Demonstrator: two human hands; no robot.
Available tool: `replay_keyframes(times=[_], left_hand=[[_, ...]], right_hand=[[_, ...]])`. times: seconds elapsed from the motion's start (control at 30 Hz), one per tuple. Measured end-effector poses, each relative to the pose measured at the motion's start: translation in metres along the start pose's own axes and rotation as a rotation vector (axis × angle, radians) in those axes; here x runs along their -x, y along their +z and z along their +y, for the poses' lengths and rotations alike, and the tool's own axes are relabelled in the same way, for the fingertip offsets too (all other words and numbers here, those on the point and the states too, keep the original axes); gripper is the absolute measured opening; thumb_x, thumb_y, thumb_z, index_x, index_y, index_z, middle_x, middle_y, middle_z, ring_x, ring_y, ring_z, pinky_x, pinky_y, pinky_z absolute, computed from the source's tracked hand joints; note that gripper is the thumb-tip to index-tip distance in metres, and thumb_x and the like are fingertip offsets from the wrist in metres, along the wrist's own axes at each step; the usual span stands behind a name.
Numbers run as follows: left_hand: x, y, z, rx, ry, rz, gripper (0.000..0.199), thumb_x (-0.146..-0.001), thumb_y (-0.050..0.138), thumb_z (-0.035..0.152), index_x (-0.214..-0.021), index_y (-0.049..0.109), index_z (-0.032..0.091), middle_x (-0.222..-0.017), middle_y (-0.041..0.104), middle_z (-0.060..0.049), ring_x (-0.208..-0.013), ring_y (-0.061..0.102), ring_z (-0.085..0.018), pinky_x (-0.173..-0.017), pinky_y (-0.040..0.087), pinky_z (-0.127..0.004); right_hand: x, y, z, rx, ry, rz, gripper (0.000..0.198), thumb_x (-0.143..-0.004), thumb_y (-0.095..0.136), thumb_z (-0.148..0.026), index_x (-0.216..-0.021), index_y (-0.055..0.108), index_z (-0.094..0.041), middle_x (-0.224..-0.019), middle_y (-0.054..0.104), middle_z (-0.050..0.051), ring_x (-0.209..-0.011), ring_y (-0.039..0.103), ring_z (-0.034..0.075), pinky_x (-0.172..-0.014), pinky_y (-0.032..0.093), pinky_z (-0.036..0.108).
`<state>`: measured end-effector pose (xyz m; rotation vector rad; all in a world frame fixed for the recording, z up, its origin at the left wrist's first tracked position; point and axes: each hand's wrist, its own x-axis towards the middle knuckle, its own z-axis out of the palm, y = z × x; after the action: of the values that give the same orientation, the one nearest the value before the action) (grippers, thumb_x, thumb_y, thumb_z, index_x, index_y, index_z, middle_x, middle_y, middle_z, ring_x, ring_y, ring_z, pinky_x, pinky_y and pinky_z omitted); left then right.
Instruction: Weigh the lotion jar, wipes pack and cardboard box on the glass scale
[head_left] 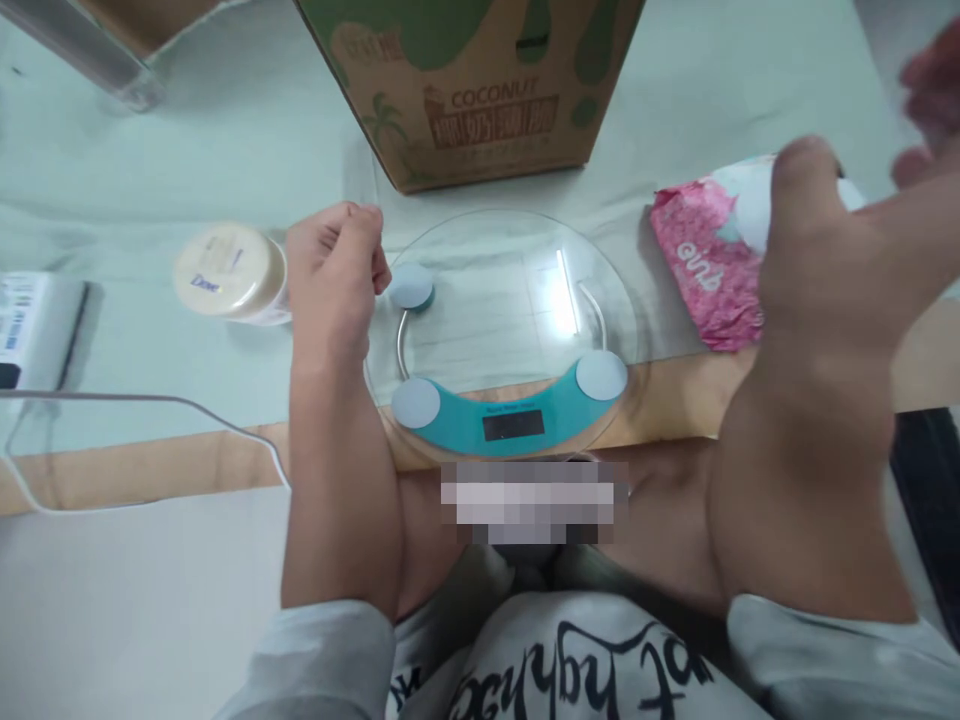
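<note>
A round glass bathroom scale (517, 425) with a teal display strip lies in front of me; its display is dark. My left hand (334, 255) is curled into a fist at the scale's left rim, beside the upper left foot pad. Nothing shows in the fist, and whether it touches the glass I cannot tell. On the right, my right hand (847, 230) is raised with thumb and fingers apart, holding nothing visible. It hides part of a pink and white soft packet (709, 260) beneath it, and its fingertips are blurred at the frame's edge.
A brown coconut carton (487, 110) stands behind the scale. Left of my left hand is a cream-lidded Dove jar (225, 270). A white box (37, 320) and a white cable (172, 400) are at the far left. A clear tube-like object (97, 50) lies at upper left.
</note>
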<state>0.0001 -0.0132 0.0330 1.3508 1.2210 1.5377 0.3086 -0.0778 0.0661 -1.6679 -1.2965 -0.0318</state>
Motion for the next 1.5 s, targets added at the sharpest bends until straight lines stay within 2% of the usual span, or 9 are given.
replay_keyframes(times=[0.2,0.43,0.53,0.63,0.77,0.97,1.07,1.2,1.5], left_hand=[[-0.001,0.005,-0.009,-0.134,-0.037,-0.014,0.051,-0.093,0.061,0.004,-0.048,0.041,0.018,-0.046,0.025,0.004,-0.043,0.023,-0.009,-0.047,0.016,-0.032],[0.006,0.018,0.002,-0.109,-0.039,-0.016,0.054,-0.099,0.048,-0.003,-0.049,0.039,0.016,-0.046,0.023,0.004,-0.041,0.019,-0.007,-0.044,0.013,-0.03],[0.009,0.018,0.005,-0.1,-0.044,0.024,0.054,-0.099,0.046,-0.003,-0.05,0.037,0.017,-0.048,0.022,0.004,-0.044,0.016,-0.007,-0.045,0.012,-0.03],[0.012,0.015,0.007,-0.099,-0.059,0.077,0.055,-0.1,0.04,-0.002,-0.048,0.037,0.018,-0.046,0.02,0.003,-0.045,0.013,-0.009,-0.045,0.009,-0.031],[0.016,0.006,0.006,-0.137,-0.07,0.103,0.055,-0.1,0.041,-0.001,-0.048,0.036,0.017,-0.046,0.021,0.004,-0.044,0.015,-0.008,-0.047,0.01,-0.03],[0.018,-0.011,-0.015,-0.218,-0.034,0.01,0.056,-0.105,0.049,0.016,-0.053,0.031,0.02,-0.049,0.016,0.005,-0.045,0.012,-0.008,-0.049,0.013,-0.032],[0.024,-0.015,-0.022,-0.318,0.029,-0.073,0.058,-0.103,0.059,0.026,-0.054,0.028,0.02,-0.052,0.02,0.003,-0.05,0.019,-0.01,-0.054,0.018,-0.034],[0.035,-0.014,-0.02,-0.469,0.091,-0.189,0.059,-0.092,0.069,0.026,-0.052,0.027,0.018,-0.054,0.025,0.001,-0.055,0.025,-0.011,-0.061,0.017,-0.037],[0.038,-0.006,-0.016,-0.571,0.066,-0.249,0.053,-0.09,0.067,0.036,-0.051,0.035,0.02,-0.052,0.033,-0.003,-0.054,0.025,-0.015,-0.062,0.014,-0.037]], right_hand=[[0.003,-0.006,0.054,0.441,0.416,-0.199,0.112,-0.049,0.091,-0.013,-0.148,0.04,-0.022,-0.15,0.051,0.012,-0.143,0.053,0.031,-0.124,0.045,0.056],[0.002,0.002,0.061,0.126,0.098,0.019,0.071,-0.058,0.07,-0.01,-0.124,0.045,-0.014,-0.122,0.063,0.009,-0.101,0.065,0.017,-0.092,0.057,0.036],[0.001,-0.005,0.035,-0.174,-0.218,-0.01,0.067,-0.071,0.07,-0.024,-0.132,0.048,-0.007,-0.133,0.057,0.015,-0.116,0.064,0.018,-0.101,0.055,0.033],[0.008,-0.01,-0.007,-0.337,-0.497,-0.199,0.064,-0.086,0.065,-0.039,-0.14,0.049,-0.007,-0.129,0.058,0.008,-0.139,0.055,0.022,-0.12,0.045,0.03],[0.029,-0.006,-0.052,-0.419,-0.539,-0.539,0.053,-0.09,0.054,-0.027,-0.141,0.049,-0.015,-0.146,0.053,0.006,-0.139,0.057,0.017,-0.12,0.051,0.027],[0.039,0.014,-0.038,-0.392,-0.493,-0.889,0.071,-0.084,0.069,-0.043,-0.15,0.044,-0.034,-0.159,0.047,-0.001,-0.15,0.05,0.022,-0.131,0.045,0.041],[0.036,0.031,-0.014,-0.744,-0.182,-0.663,0.065,-0.083,0.069,-0.065,-0.135,0.051,-0.031,-0.144,0.058,0.001,-0.142,0.057,0.019,-0.129,0.046,0.038],[0.039,0.067,0.014,-0.584,0.275,-0.212,0.039,-0.096,0.03,-0.056,-0.094,0.046,-0.02,-0.082,0.053,0.005,-0.075,0.053,0.013,-0.077,0.053,0.034],[0.045,0.09,0.037,-0.278,0.177,-0.256,0.047,-0.095,0.026,-0.064,-0.089,0.049,-0.023,-0.081,0.059,0.013,-0.08,0.055,0.023,-0.082,0.053,0.048]])
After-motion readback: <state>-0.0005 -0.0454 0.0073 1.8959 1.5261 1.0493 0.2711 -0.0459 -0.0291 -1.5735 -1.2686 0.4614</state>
